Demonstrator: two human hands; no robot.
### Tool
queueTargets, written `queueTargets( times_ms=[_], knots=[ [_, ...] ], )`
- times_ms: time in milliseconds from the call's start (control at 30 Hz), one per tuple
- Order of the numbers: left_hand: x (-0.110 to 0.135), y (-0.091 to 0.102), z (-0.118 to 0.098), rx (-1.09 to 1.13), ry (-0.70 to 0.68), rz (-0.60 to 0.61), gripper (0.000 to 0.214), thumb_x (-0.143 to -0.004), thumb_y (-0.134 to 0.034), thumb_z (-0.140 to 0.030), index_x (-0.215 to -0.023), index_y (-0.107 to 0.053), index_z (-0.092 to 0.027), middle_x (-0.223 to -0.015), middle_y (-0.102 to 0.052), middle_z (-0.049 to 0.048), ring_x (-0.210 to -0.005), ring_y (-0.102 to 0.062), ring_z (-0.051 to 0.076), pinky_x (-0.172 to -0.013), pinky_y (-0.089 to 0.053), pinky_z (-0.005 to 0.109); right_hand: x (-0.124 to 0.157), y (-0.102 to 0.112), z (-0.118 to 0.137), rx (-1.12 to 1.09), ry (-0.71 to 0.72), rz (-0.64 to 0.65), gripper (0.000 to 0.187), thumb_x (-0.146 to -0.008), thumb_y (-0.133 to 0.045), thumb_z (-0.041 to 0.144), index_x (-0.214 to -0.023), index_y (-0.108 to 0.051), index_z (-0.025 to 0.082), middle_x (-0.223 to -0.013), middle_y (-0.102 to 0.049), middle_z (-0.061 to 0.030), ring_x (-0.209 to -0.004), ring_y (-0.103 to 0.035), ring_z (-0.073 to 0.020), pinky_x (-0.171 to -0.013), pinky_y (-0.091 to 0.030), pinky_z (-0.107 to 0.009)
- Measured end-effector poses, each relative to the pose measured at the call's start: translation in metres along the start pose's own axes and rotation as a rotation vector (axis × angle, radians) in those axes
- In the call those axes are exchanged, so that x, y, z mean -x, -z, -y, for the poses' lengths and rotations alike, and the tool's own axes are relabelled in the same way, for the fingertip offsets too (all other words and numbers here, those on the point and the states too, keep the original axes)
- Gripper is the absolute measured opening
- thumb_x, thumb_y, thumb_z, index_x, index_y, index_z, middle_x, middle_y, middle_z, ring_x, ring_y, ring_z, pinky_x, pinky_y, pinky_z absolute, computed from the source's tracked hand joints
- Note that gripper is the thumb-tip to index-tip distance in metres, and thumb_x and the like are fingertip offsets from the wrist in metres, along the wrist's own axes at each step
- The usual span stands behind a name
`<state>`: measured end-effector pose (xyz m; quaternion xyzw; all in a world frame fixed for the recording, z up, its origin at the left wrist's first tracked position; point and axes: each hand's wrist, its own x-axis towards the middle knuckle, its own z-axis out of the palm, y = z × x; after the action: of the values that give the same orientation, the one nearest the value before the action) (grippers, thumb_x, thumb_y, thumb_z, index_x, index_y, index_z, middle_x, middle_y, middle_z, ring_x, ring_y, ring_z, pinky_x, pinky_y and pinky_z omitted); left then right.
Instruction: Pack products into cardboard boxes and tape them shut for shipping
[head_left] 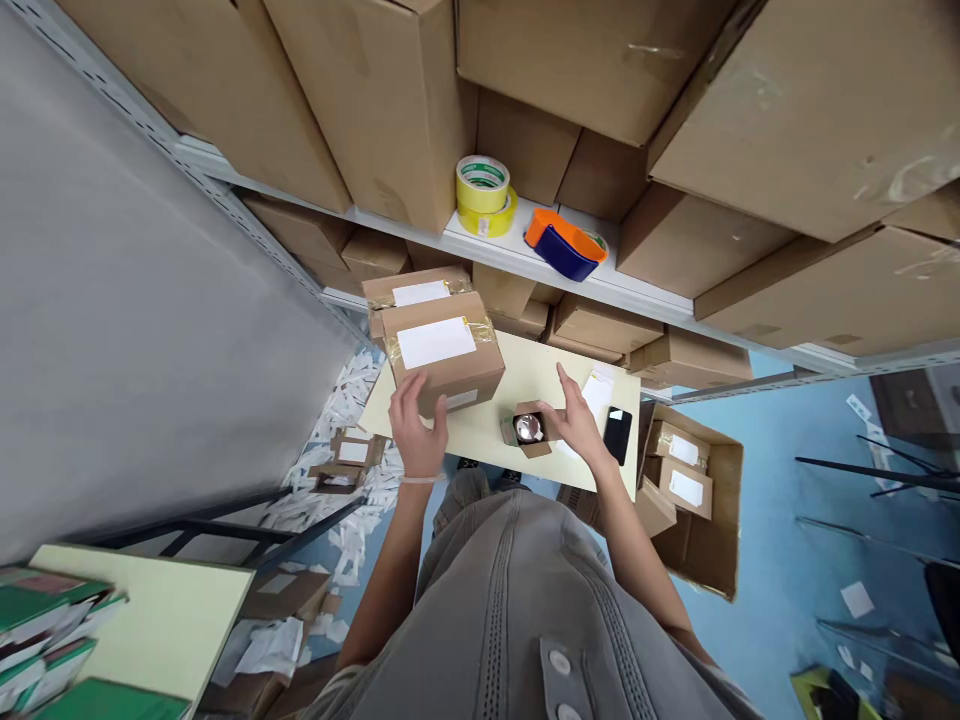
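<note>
My left hand (pixel 418 428) is at the front left corner of a taped cardboard box (pixel 480 350) with a white label, its fingers curved and apart. Whether the fingertips touch the cardboard I cannot tell. Behind that box stands a second labelled carton (pixel 380 291). My right hand (pixel 576 418) is open, thumb and fingers spread, beside a small open box (pixel 536 450). The thumb reaches to that box's right flap. Inside the small box shows a round, shiny silver item (pixel 528 428).
A black phone (pixel 617 436) and white paper (pixel 598 393) lie right on the cream table (pixel 517 365). A large carton (pixel 724 530) holding smaller boxes stands right. On the shelf ahead are yellow tape rolls (pixel 482 190) and an orange-and-blue tape dispenser (pixel 566 243). Paper scraps (pixel 352 390) cover the left floor.
</note>
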<state>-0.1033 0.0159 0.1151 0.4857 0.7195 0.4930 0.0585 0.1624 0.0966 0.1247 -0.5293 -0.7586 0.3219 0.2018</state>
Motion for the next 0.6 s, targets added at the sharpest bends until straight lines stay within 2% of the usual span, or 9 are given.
queueTargets(
  times_ms=[67, 133, 233, 333, 400, 500, 600],
  knots=[
    [-0.011, 0.005, 0.016, 0.017, 0.055, -0.043, 0.054, -0.095, -0.054, -0.050, -0.139, -0.048, -0.020, -0.141, -0.050, 0.0160, -0.139, -0.043, 0.027, -0.118, -0.034, 0.044, -0.014, -0.009, 0.015, -0.056, 0.007, 0.043, 0.078, -0.096, -0.048, 0.055, -0.161, -0.014, 0.028, -0.159, -0.036, -0.0129, -0.146, -0.036, -0.0282, -0.118, -0.032, -0.050],
    [-0.019, 0.007, 0.035, 0.062, 0.134, -0.026, 0.064, -0.092, -0.057, -0.055, -0.144, -0.042, -0.020, -0.146, -0.045, 0.0172, -0.143, -0.038, 0.028, -0.120, -0.030, 0.046, -0.030, -0.019, 0.028, -0.134, -0.002, 0.085, 0.075, -0.097, -0.044, 0.059, -0.161, -0.017, 0.029, -0.161, -0.033, -0.0107, -0.149, -0.032, -0.0264, -0.122, -0.026, -0.050],
    [-0.029, 0.008, 0.067, 0.205, 0.333, 0.079, 0.075, -0.092, -0.052, -0.062, -0.152, -0.031, -0.022, -0.158, -0.033, 0.0162, -0.150, -0.028, 0.026, -0.124, -0.024, 0.044, -0.062, -0.033, 0.039, -0.321, -0.080, 0.135, 0.074, -0.097, -0.036, 0.065, -0.160, -0.021, 0.029, -0.164, -0.028, -0.0078, -0.151, -0.028, -0.0230, -0.124, -0.021, -0.048],
    [-0.043, 0.006, 0.092, 0.344, 0.527, 0.215, 0.077, -0.094, -0.043, -0.066, -0.157, -0.022, -0.027, -0.167, -0.016, 0.0090, -0.155, -0.014, 0.023, -0.127, -0.015, 0.043, -0.103, -0.044, 0.044, -0.478, -0.173, 0.199, 0.074, -0.098, -0.020, 0.069, -0.160, -0.018, 0.030, -0.165, -0.028, -0.0063, -0.151, -0.029, -0.0208, -0.123, -0.024, -0.049],
    [-0.055, 0.003, 0.103, 0.390, 0.586, 0.277, 0.075, -0.095, -0.040, -0.066, -0.158, -0.020, -0.030, -0.169, -0.011, 0.0037, -0.156, -0.009, 0.022, -0.127, -0.012, 0.042, -0.128, -0.052, 0.047, -0.508, -0.179, 0.241, 0.075, -0.097, -0.018, 0.072, -0.160, -0.017, 0.032, -0.166, -0.024, -0.0032, -0.153, -0.023, -0.0205, -0.124, -0.021, -0.051],
    [-0.073, -0.007, 0.111, 0.397, 0.583, 0.320, 0.071, -0.096, -0.039, -0.065, -0.158, -0.023, -0.033, -0.167, -0.020, 0.0005, -0.155, -0.015, 0.020, -0.127, -0.017, 0.040, -0.154, -0.067, 0.052, -0.542, -0.158, 0.269, 0.077, -0.095, -0.025, 0.075, -0.159, -0.022, 0.033, -0.166, -0.024, 0.0012, -0.155, -0.017, -0.0205, -0.126, -0.018, -0.048],
    [-0.082, -0.018, 0.111, 0.403, 0.580, 0.313, 0.066, -0.096, -0.041, -0.064, -0.154, -0.032, -0.033, -0.157, -0.043, 0.0017, -0.150, -0.030, 0.019, -0.125, -0.028, 0.041, -0.164, -0.081, 0.056, -0.559, -0.159, 0.232, 0.075, -0.096, -0.018, 0.073, -0.157, -0.030, 0.031, -0.159, -0.040, 0.0014, -0.150, -0.031, -0.0218, -0.123, -0.030, -0.047]
  ],
)
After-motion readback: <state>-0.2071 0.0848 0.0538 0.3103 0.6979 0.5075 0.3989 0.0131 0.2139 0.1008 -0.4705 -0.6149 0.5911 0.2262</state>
